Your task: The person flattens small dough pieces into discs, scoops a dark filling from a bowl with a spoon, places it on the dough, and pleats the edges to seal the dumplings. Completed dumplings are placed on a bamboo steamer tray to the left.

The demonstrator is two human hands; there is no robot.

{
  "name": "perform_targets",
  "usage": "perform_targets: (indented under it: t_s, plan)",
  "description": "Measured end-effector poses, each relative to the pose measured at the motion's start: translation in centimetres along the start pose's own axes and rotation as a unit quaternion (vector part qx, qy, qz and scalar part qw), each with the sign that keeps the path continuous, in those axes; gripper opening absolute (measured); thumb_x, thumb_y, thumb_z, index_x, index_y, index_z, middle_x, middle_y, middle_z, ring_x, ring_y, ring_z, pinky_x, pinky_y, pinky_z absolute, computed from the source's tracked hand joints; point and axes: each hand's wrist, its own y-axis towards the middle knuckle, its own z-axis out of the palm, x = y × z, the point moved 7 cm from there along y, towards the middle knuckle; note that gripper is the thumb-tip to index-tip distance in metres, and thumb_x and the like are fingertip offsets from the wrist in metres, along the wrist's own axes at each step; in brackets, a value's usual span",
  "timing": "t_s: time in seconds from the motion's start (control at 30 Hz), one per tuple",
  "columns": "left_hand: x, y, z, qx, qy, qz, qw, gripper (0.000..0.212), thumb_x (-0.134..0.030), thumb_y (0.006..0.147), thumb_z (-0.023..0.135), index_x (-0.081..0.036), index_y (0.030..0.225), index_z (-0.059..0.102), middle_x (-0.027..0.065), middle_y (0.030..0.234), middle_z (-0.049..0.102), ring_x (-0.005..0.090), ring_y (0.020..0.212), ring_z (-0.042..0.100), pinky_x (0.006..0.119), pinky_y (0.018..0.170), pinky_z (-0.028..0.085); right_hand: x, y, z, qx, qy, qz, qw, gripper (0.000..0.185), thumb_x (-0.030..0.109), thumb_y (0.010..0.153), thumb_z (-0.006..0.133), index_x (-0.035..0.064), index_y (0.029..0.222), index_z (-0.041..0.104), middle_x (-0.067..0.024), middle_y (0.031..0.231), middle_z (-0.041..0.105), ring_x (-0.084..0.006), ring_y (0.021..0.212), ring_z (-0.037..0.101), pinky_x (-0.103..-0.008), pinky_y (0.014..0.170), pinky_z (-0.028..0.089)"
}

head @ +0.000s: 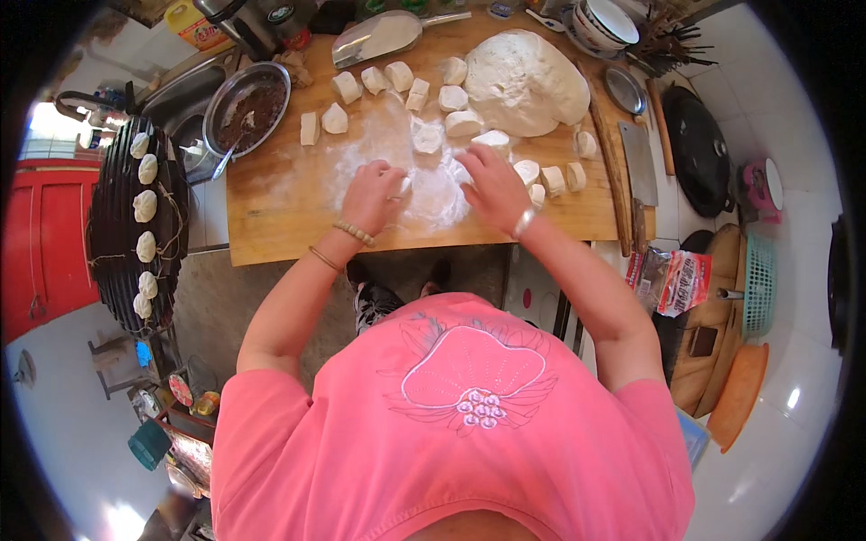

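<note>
My left hand point(374, 196) is over the floured part of a wooden board point(284, 230), its fingers curled around a small dough piece point(404, 186) that shows at the fingertips. My right hand point(494, 186) is lowered to the board, fingers bent and spread; a bit of white dough or flour shows by its fingertips, and whether it grips this is unclear. Between and just beyond the hands lies a floured dough piece point(427, 137). Another dough piece point(492, 139) touches or nearly touches the right fingers. Several cut pieces sit around a large dough mound point(524, 84).
A metal bowl of dark filling point(250, 111) with a spoon stands at the board's left. A metal scoop point(379, 39) of flour lies at the back. Shaped buns point(145, 205) rest on a dark ridged rack point(111, 230) at left. A rolling pin point(605, 155) and cleaver point(638, 162) lie at right.
</note>
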Motion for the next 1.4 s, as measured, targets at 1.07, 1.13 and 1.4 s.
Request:
perform_targets:
  t_s: [1.07,1.13,1.4]
  plan:
    - [-1.7,1.0,0.0,-0.027,-0.026,-0.03,0.999,0.062,-0.008,0.065,0.073,-0.007,0.122,0.048,0.0165,0.11,0.052,0.0372,0.104,0.05,0.042,0.088,0.045,-1.1,-3.5,1.2,0.05,0.137,0.128,0.981,0.03,0.015,0.085,0.059,0.0045,0.113,0.056,-0.0164,0.102,0.056,-0.0332,0.094,0.056,-0.0398,0.08,0.047]
    - [-3.2,1.2,1.6,-0.027,0.008,-0.055,0.998,0.06,-0.011,0.065,0.076,-0.005,0.118,0.049,0.0167,0.108,0.052,0.0368,0.1,0.051,0.042,0.086,0.045,-1.1,-3.6,2.2,0.038,0.158,0.152,0.975,0.031,0.013,0.084,0.059,0.0043,0.113,0.056,-0.0161,0.103,0.056,-0.0321,0.093,0.057,-0.0394,0.08,0.047]
    - [-2.0,-0.9,1.3,-0.022,-0.046,0.01,0.999,0.065,-0.011,0.066,0.075,-0.006,0.124,0.047,0.016,0.115,0.051,0.0357,0.105,0.049,0.042,0.092,0.042,0.2,-2.5,4.4,0.055,0.121,0.075,0.988,0.045,0.011,0.08,0.064,0.005,0.123,0.05,-0.0173,0.117,0.051,-0.032,0.104,0.053,-0.0387,0.089,0.044]
